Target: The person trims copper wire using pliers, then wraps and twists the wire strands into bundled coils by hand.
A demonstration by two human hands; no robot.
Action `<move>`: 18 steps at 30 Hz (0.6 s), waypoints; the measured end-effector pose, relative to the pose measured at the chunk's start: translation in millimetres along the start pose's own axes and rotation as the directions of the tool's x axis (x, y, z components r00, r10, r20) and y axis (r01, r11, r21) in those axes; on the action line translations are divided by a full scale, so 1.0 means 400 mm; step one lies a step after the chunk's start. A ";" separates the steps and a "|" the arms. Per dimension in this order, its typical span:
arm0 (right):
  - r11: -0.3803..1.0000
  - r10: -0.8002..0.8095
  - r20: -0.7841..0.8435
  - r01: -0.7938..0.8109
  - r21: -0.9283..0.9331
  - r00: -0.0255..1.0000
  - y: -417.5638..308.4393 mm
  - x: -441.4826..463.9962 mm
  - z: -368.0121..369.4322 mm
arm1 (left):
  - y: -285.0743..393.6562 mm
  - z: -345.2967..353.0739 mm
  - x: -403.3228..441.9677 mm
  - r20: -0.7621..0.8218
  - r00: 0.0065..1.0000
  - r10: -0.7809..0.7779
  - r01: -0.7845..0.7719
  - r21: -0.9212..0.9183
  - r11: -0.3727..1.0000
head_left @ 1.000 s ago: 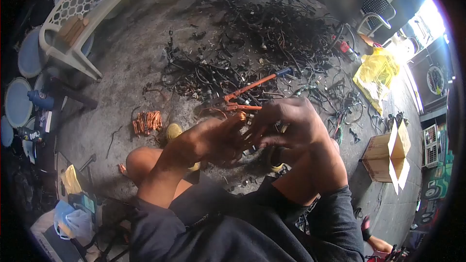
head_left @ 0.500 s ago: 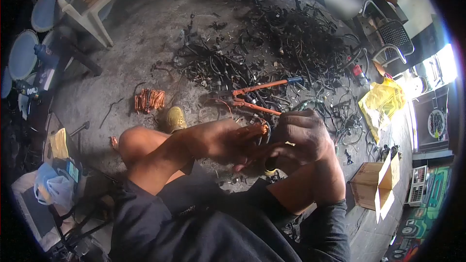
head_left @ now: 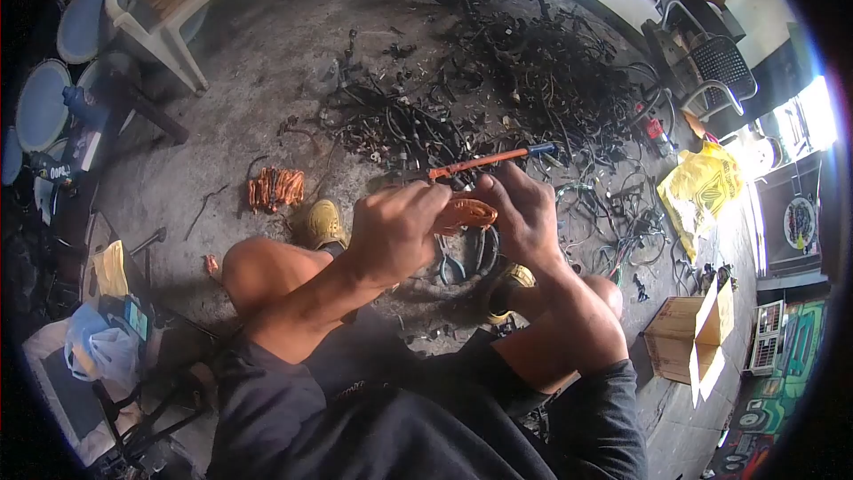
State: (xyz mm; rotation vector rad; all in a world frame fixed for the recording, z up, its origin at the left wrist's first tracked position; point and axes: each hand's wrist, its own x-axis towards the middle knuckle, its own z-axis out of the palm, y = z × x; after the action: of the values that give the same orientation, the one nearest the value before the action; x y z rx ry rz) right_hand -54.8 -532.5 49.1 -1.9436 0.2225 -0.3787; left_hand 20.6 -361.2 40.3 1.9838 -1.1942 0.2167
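Together, the two hands are raised in front of the knees, above the floor (head_left: 240, 107), with both elbows bent and the forearms angled inward. The left hand (head_left: 391, 222) is clenched, back upward, around the left end of a copper bundle (head_left: 466, 214). The right hand (head_left: 529, 209) sits at the other end, thumb and fingers reaching up past it; whether it grips the wire or merely rests against it, I cannot tell. Bright orange-brown, the copper is folded into a short, thick hank with a rounded right end, its strands lying close together.

Just below the hands, pliers (head_left: 451, 268) lie with their handles spread. Just beyond them, a long-handled cutter (head_left: 484, 161) shows one orange arm with a blue grip. To the left, near a yellow shoe (head_left: 324, 224), several copper hanks (head_left: 275, 189) lie side by side on the floor.

Farther out, a dark heap of cut wire (head_left: 533, 53) spreads toward the floor's far edge. By its right edge stands a cardboard box (head_left: 675, 333), flaps up, its inside hidden from view; a yellow bag (head_left: 702, 187) lies crumpled beyond it. Near the left edge, a thin bluish plastic bag (head_left: 107, 342) holds something tan, too blurred to name.
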 end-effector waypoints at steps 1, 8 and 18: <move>1.000 0.001 -0.002 -0.001 0.001 1.000 -0.002 0.002 0.010 | -0.004 0.007 -0.003 -0.046 0.998 0.044 -0.039 0.119 0.992; 0.991 -0.087 0.330 0.116 -0.069 0.940 -0.011 0.027 -0.062 | -0.063 -0.028 0.004 0.377 0.894 -0.241 0.441 -0.651 0.618; 0.606 -0.702 0.428 0.793 -0.061 0.569 -0.086 0.003 -0.085 | -0.036 -0.068 -0.014 0.823 0.561 0.092 0.825 -0.545 -0.149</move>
State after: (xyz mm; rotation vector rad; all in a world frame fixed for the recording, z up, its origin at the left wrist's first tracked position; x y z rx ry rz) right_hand -66.7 -548.8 93.4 -2.2420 -0.9097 -0.5489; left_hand 35.7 -334.9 47.7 0.8027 -0.4558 -1.5285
